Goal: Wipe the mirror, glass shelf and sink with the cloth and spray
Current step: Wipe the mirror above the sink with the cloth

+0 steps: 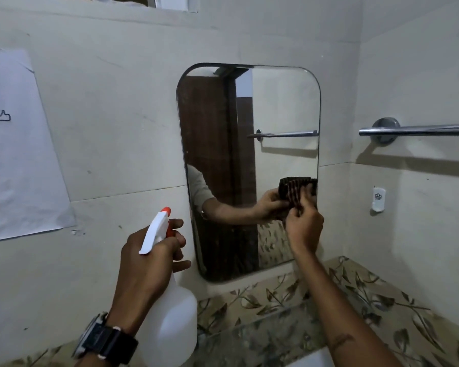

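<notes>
A rounded rectangular mirror [284, 107] hangs on the pale wall ahead. My right hand [303, 229] presses a dark brown striped cloth [297, 192] against the mirror's lower right part, near its right edge. My left hand [146, 263] holds a white spray bottle [171, 316] with an orange nozzle, upright, left of the mirror's lower corner; a finger rests by the trigger. The glass shelf [260, 332] runs below the mirror over leaf-patterned tiles. A white edge at the bottom [313, 360] may be the sink; most of it is hidden.
A chrome towel bar [419, 130] juts from the right wall at mirror height. A small white holder [378, 198] is fixed below it. A paper sheet with drawings [19, 144] is taped to the wall at left. I wear a black watch [106, 340] on my left wrist.
</notes>
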A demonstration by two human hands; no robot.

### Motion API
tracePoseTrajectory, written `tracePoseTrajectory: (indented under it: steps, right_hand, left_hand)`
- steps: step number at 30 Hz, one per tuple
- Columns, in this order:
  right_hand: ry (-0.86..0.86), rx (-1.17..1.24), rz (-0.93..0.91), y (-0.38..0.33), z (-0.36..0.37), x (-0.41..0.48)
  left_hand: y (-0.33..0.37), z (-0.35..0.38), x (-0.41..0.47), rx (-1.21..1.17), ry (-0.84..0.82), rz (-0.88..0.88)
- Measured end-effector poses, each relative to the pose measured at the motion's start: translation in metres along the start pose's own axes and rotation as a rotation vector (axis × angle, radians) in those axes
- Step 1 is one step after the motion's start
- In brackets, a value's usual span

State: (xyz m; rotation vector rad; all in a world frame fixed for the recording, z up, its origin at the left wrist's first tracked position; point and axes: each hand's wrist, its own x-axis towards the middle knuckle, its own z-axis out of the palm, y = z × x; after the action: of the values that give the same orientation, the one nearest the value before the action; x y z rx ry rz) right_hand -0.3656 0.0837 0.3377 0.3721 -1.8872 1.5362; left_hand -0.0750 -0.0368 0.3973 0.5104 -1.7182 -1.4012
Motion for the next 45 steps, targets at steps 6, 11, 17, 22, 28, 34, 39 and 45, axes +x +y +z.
tracePoseTrajectory:
  steps: [6, 11, 17, 22, 28, 34, 39, 45]
  right_hand:
    - [-0.169, -0.097, -0.465, -0.057, 0.06, -0.13]
    - [-0.289, -0.1, -0.578, -0.065, 0.076, -0.168]
    - [-0.116, -0.096, -0.276, 0.017, 0.029, -0.1]
    - [0.024, -0.063, 0.095, 0.09, -0.01, -0.039]
    - [-0.023, -0.038, -0.013, 0.053, 0.026, -0.108]
    - [-0.317, -0.07, -0.472, 0.007, 0.077, -0.223]
    - [-0.446, -0.322, -0.573, 0.003, 0.077, -0.228]
    - [-0.487, -0.397, -0.641, 0.003, 0.078, -0.21]
  left_hand:
    - [-0.009, -0.013, 0.0, -0.033, 0.017, -0.031]
    - [-0.011, -0.015, -0.001, -0.054, 0.004, -0.035]
    - [-0.027, -0.016, 0.003, -0.024, -0.026, -0.029]
    - [-0.03, -0.021, -0.002, -0.053, -0.06, -0.057]
    - [-0.045, -0.028, -0.003, -0.057, -0.034, -0.091]
    - [-0.049, -0.04, -0.002, -0.057, -0.027, -0.108]
    - [-0.046, -0.053, -0.006, -0.077, -0.014, -0.111]
    - [-0.052, -0.059, -0.01, -0.069, -0.003, -0.129]
